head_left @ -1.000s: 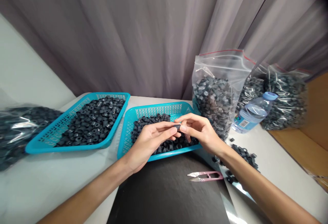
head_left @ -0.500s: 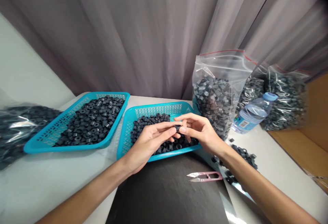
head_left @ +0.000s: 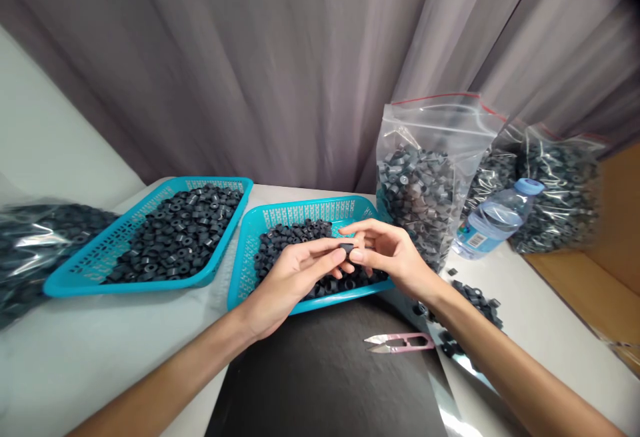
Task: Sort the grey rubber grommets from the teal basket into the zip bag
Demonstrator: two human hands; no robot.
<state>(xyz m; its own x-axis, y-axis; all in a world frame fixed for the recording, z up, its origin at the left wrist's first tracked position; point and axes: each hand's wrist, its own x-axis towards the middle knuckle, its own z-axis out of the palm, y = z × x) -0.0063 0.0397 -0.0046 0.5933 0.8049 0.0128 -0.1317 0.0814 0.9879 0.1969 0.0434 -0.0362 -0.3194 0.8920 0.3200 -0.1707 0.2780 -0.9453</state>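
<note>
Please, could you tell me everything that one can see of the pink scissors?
The pink scissors look like small thread snips: a pink, apparently plastic or coated handle, closed at its right end, and two pointed, silvery, metal-looking blades. The blade tips stand slightly apart. They lie flat on the black mat, tips toward the left, handle end near the mat's right edge. Neither hand touches them.

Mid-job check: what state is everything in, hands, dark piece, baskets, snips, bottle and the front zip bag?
Left hand: pinching the dark piece.
Right hand: fingertips on the same piece.
Dark piece: held between both hands, above the right basket.
Left basket: heaped with dark pieces, its left part bare.
Right basket: partly filled.
Snips: lying down, blades apart.
Bottle: capped; fill level unclear.
Front zip bag: upright, partly filled; seal unclear.
</note>
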